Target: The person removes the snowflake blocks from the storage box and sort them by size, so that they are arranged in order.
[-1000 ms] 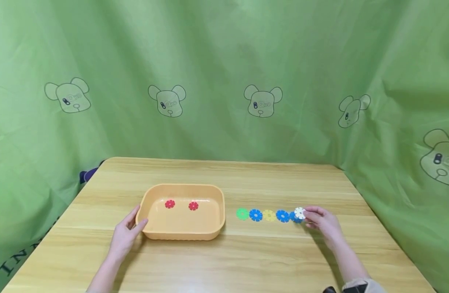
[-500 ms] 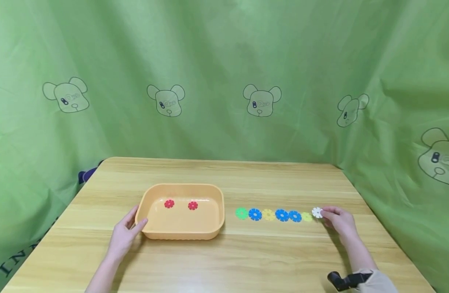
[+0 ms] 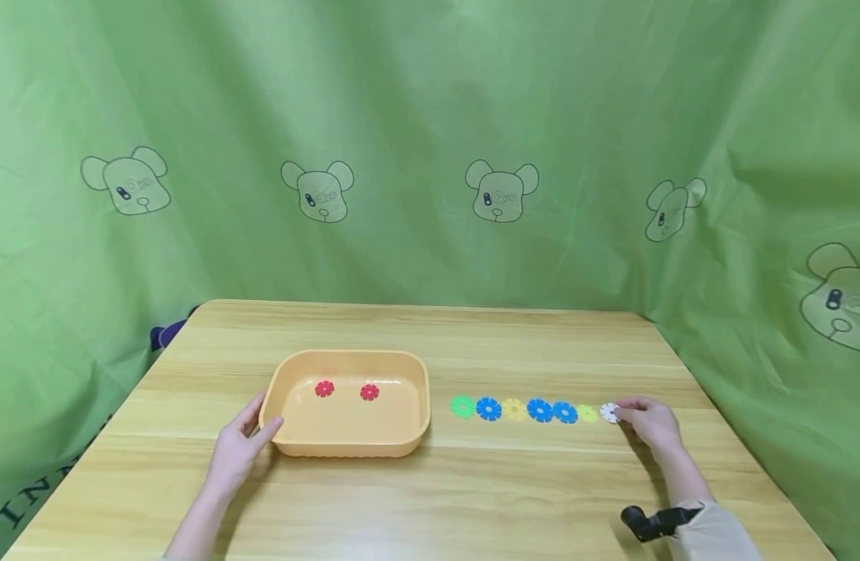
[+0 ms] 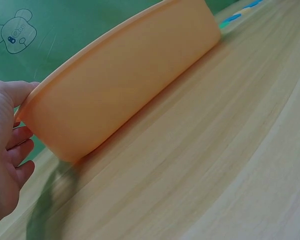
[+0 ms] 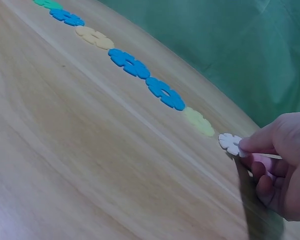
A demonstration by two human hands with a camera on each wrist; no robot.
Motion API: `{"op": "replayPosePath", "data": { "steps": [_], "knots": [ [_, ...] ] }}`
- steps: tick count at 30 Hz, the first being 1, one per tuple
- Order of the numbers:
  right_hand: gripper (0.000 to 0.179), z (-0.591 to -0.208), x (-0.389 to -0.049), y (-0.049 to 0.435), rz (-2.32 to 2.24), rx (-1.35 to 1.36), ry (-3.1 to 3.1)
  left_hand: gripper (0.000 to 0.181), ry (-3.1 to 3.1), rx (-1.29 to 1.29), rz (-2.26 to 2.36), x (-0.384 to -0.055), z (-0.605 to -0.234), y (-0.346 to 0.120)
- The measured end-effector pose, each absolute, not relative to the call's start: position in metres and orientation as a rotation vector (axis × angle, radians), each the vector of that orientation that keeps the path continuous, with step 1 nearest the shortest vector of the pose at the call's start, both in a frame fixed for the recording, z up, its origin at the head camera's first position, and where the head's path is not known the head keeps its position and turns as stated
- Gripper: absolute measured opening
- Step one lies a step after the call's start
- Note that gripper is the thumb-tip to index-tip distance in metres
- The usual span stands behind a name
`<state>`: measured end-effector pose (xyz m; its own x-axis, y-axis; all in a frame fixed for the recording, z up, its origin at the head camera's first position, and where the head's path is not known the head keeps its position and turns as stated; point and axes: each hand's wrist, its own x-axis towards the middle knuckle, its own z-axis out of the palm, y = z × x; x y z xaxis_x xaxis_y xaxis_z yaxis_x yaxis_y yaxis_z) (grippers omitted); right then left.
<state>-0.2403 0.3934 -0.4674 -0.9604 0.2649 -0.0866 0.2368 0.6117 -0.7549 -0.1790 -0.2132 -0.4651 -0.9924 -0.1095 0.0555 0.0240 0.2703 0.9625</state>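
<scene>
Between thumb and fingers my right hand (image 3: 650, 425) pinches a white snowflake disc (image 5: 231, 144) at the right end of a row of discs on the table. From the left, the row runs green disc (image 3: 463, 407), blue disc (image 3: 489, 409), yellow disc (image 3: 515, 410), two more blue discs (image 5: 129, 63) and a yellow-green disc (image 3: 587, 414). My left hand (image 3: 235, 453) grips the left rim of an orange plastic basin (image 4: 125, 80), thumb over the edge and fingers outside. Two red discs (image 3: 370, 392) lie inside the basin.
The wooden table (image 3: 430, 506) ends at a green curtain (image 3: 409, 257) printed with bear heads. A black strap with a knob (image 3: 654, 523) sits on the right wrist. Something purple (image 3: 169, 335) shows behind the table's left edge.
My right hand has carried the white disc rightward from over the blue disc and lowered it beside the yellow-green one, which has come into sight. The left hand stays on the basin.
</scene>
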Motion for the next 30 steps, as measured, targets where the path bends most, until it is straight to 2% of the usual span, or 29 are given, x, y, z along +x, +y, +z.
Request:
{"op": "replayPosePath", "data": {
  "steps": [21,30],
  "knots": [
    [0.036,-0.4681,-0.2439,0.3908,1.379,-0.474,-2.738,0.066,-2.387,0.089,-1.844,-0.1784,-0.4671,-0.2138],
    [0.042,-0.4623,-0.2393,0.3863,1.488,-0.477,-2.692,0.066,-2.392,0.064,-1.817,-0.1818,-0.4681,-0.2122]
  ]
}}
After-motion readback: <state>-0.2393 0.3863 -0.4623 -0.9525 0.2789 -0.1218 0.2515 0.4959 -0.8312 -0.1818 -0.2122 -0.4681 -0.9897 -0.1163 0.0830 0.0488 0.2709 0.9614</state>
